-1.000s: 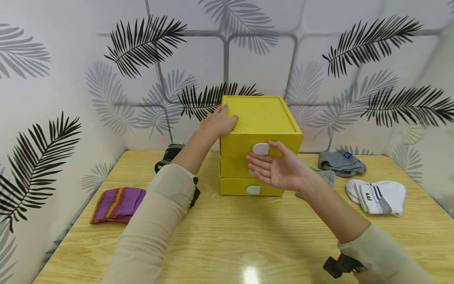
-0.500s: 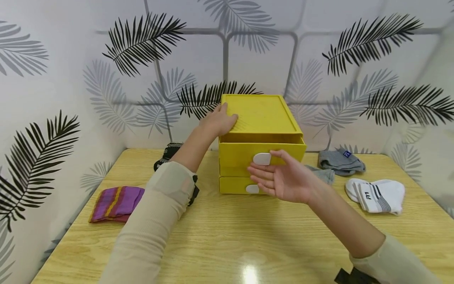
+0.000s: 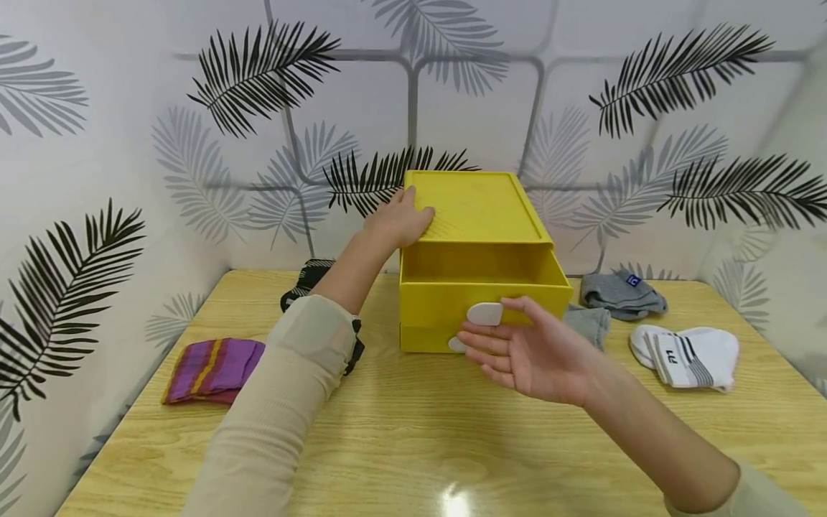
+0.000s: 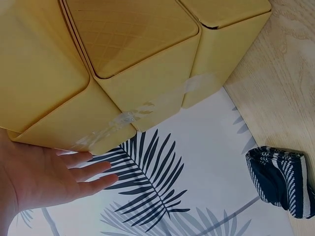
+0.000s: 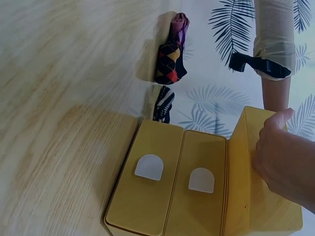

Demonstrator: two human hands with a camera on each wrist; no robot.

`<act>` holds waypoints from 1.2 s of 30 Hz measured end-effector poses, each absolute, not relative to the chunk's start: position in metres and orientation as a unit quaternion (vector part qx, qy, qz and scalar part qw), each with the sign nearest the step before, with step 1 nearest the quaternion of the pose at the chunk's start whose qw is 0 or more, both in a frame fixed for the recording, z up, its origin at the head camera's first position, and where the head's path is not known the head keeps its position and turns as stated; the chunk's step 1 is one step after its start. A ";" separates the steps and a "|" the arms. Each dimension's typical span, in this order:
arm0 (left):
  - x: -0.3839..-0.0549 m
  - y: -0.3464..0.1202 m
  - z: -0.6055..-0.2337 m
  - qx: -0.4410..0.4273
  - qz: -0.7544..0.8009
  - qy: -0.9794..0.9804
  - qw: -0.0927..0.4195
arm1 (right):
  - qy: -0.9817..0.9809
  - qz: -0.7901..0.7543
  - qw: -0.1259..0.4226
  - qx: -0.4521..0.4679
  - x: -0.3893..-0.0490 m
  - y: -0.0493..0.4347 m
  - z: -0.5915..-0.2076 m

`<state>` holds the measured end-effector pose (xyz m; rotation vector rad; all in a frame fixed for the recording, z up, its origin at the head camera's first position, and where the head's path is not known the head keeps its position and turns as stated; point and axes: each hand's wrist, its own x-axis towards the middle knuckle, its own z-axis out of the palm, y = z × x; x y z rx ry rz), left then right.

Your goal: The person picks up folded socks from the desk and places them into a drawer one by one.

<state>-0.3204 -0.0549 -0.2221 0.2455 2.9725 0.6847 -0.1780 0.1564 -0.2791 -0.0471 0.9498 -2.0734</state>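
Observation:
A yellow drawer unit [image 3: 474, 205] stands at the back of the wooden table. Its top drawer [image 3: 429, 305] is pulled out, and the part of its inside that shows is bare. With thumb and fingers, my right hand [image 3: 543, 355] grips the white handle [image 3: 484, 314] on that drawer's front. My left hand [image 3: 397, 219] rests on the unit's top left edge, thumb on top. In the left wrist view its fingers [image 4: 91, 171] lie straight along the unit's side. Two lower drawers, with white handles [image 5: 149, 167], stay closed in the right wrist view.
Left of the unit lie folded purple striped socks [image 3: 216, 368] and black patterned socks [image 3: 310, 276], partly behind the left arm. To the right are dark grey socks [image 3: 623, 298], lighter grey socks [image 3: 588, 323] and white striped socks [image 3: 688, 359]. A leaf-patterned wall [image 3: 362, 108] stands close behind.
My right hand has drawn the top drawer out toward me, from closed to well extended, so its inside now shows. The left hand has stayed in place on the unit.

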 end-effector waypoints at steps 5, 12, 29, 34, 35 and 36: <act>-0.319 -0.055 -0.221 0.082 0.225 0.970 0.044 | 0.351 -0.826 0.438 -0.049 -0.169 0.160 -0.282; -0.319 -0.056 -0.221 0.079 0.226 0.970 0.050 | 0.325 -0.823 0.458 -0.080 -0.158 0.161 -0.285; -0.319 -0.055 -0.222 0.085 0.234 0.967 0.054 | 0.310 -0.811 0.482 -0.114 -0.132 0.165 -0.289; -0.320 -0.055 -0.222 0.081 0.233 0.968 0.053 | 0.315 -0.806 0.486 -0.123 -0.127 0.164 -0.295; -0.321 -0.055 -0.222 0.080 0.233 0.968 0.053 | 0.315 -0.806 0.486 -0.122 -0.126 0.164 -0.296; -0.321 -0.055 -0.222 0.079 0.235 0.967 0.053 | 0.315 -0.806 0.487 -0.120 -0.126 0.164 -0.297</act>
